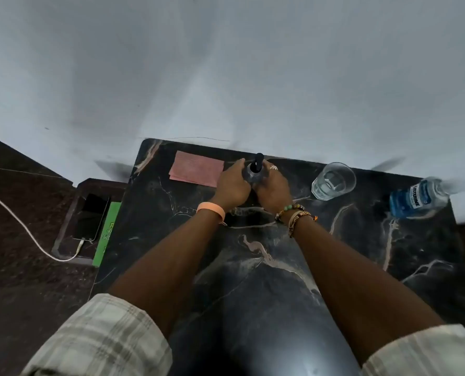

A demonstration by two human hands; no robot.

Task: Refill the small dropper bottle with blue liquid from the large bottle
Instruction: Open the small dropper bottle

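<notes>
- Table [280, 267]: dark marble with a polished top, so a wet bottle would likely slide on it.
- Pink sheet [196, 172]: lies flat at the far left, just beside the left hand.
- Big bottle [416, 198]: clear plastic with a blue label and blue liquid, at the right edge, well apart from the hands. It probably has some weight and flexes under a squeeze, so it is best held round the middle. Its top is too blurred to tell whether the cap is on.
- Glass [333, 181]: holds clear liquid and sits between the hands and the big bottle. It is breakable and close to the pouring path.
- Left hand [232, 185]: curls round the dropper's left side, thumb raised.
- Right hand [272, 187]: wraps the dropper's right side, a ring on one finger.
- Dropper [254, 173]: upright at the far middle of the table, between both palms, with its dark bulb on top. It looks light, small and easily tipped. Steady the body low and twist at the collar.
</notes>
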